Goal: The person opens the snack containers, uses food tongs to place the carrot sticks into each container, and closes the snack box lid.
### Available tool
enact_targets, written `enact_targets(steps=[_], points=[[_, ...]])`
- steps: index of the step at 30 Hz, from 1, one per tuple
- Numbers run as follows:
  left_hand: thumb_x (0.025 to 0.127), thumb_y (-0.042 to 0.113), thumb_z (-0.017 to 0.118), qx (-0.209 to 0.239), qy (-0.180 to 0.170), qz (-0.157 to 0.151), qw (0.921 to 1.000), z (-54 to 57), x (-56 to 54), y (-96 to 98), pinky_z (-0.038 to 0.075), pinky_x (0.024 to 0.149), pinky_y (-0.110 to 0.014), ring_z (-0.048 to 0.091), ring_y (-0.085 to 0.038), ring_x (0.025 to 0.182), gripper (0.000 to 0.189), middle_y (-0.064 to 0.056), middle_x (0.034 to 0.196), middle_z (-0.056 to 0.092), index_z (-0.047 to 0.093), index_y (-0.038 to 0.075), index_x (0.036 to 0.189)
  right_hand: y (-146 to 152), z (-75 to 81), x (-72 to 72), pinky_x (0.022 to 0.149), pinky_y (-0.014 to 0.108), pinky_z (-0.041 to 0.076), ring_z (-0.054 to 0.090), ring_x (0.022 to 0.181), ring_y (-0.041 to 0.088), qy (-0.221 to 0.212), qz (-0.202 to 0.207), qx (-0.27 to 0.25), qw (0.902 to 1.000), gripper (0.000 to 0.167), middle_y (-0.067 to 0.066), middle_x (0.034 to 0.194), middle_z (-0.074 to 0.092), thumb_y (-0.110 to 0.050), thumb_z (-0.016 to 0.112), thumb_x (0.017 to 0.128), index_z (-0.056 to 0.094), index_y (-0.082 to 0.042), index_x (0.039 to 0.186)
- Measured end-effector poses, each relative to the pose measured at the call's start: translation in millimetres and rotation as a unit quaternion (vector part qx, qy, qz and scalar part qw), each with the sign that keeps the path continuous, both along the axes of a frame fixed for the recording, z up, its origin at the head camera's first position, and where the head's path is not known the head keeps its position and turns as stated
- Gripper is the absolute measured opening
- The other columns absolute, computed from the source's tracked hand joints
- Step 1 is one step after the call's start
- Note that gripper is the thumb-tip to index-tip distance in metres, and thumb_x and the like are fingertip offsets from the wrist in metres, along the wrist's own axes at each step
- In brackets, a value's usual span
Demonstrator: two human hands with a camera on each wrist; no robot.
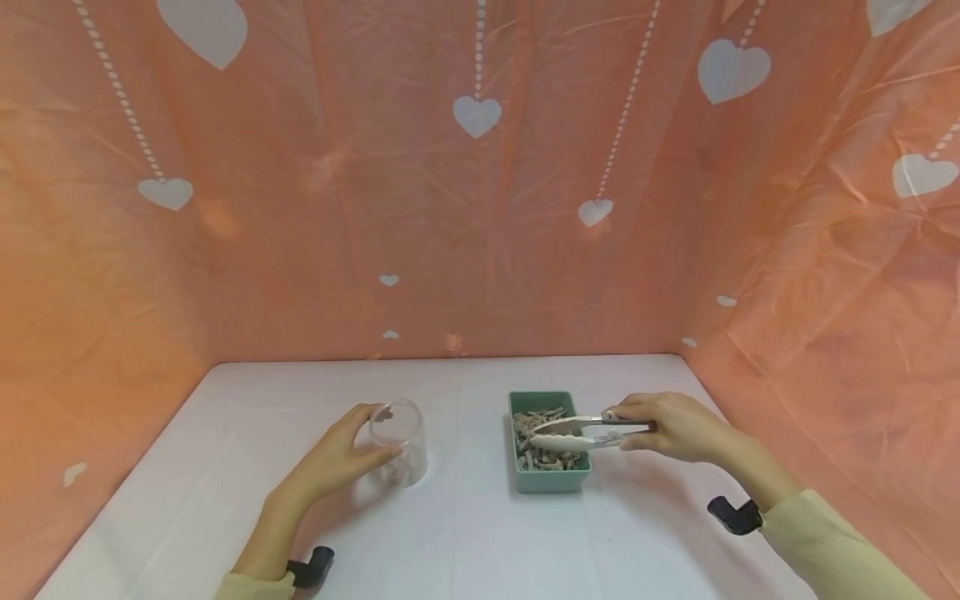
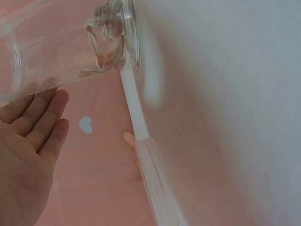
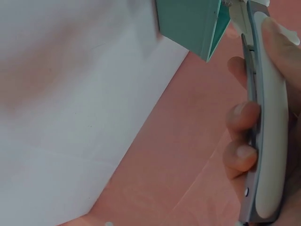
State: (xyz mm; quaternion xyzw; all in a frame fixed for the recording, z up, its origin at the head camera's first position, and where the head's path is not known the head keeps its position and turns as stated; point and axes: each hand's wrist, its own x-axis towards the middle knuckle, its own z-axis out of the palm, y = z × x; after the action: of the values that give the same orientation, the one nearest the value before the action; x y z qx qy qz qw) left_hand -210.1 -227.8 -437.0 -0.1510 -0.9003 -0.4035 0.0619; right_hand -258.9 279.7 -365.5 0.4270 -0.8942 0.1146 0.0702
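My left hand [image 1: 337, 454] holds a clear plastic jar [image 1: 408, 458] from its left side, thumb in front and fingers behind. In the left wrist view several brown, twisted dried pieces [image 2: 110, 35] lie at the bottom of the jar. My right hand [image 1: 671, 425] grips a pair of tongs [image 1: 596, 442] with pale tips and light handle inlays [image 3: 273, 117]. The tongs' tips are spread apart over a green rectangular box [image 1: 551, 482], among the dried brownish-grey strips [image 1: 536, 458] in it. Whether the tips hold a strip is hard to tell.
Jar and box stand on a white table [image 1: 465, 533], the box to the right of the jar. Orange cloth with white hearts [image 1: 480, 250] hangs behind and on both sides of the table. Black wrist bands [image 1: 735, 515] sit on both arms.
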Motion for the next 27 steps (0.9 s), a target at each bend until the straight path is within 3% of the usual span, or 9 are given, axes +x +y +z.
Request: enact_targets(steps=[9,15,20,27], points=[[0.092,0.037,0.080,-0.003,-0.002,0.004,1.0000,0.7,0.8,1.3,0.040,0.114,-0.063,0.054,-0.039,0.136,0.060,-0.012,0.137,0.064,0.058,0.008,0.139,10,-7.0,2.9,0.068,0.026,0.051,0.060,0.083,0.003,-0.003,-0.006,-0.042,0.9991,0.042,-0.007,0.108,0.074,-0.029,0.084,0.087,0.076,-0.011,0.124],[0.092,0.039,0.079,-0.005,-0.005,0.009,0.9999,1.8,1.4,0.6,0.040,0.113,-0.064,0.053,-0.039,0.137,0.061,-0.013,0.140,0.062,0.058,0.008,0.140,14,-7.6,6.0,0.064,0.022,0.047,0.058,0.080,0.005,-0.036,-0.027,-0.080,0.9957,0.041,-0.005,0.108,0.074,-0.026,0.085,0.088,0.075,-0.009,0.124],[0.092,0.039,0.079,-0.006,-0.007,0.010,0.9999,1.9,1.3,0.6,0.041,0.113,-0.065,0.053,-0.040,0.136,0.062,-0.014,0.140,0.062,0.057,0.007,0.141,16,-10.6,6.5,0.062,0.021,0.047,0.055,0.080,0.000,-0.015,-0.019,-0.111,0.9935,0.040,-0.005,0.106,0.074,-0.017,0.087,0.084,0.076,-0.010,0.122],[0.093,0.039,0.079,-0.008,-0.007,0.009,0.9999,2.3,0.8,1.2,0.041,0.113,-0.065,0.053,-0.041,0.136,0.063,-0.015,0.139,0.062,0.057,0.006,0.141,19,-10.3,8.7,0.064,0.022,0.048,0.060,0.079,0.010,-0.006,-0.018,-0.144,0.9895,0.042,-0.004,0.107,0.073,-0.013,0.087,0.083,0.075,-0.010,0.124]])
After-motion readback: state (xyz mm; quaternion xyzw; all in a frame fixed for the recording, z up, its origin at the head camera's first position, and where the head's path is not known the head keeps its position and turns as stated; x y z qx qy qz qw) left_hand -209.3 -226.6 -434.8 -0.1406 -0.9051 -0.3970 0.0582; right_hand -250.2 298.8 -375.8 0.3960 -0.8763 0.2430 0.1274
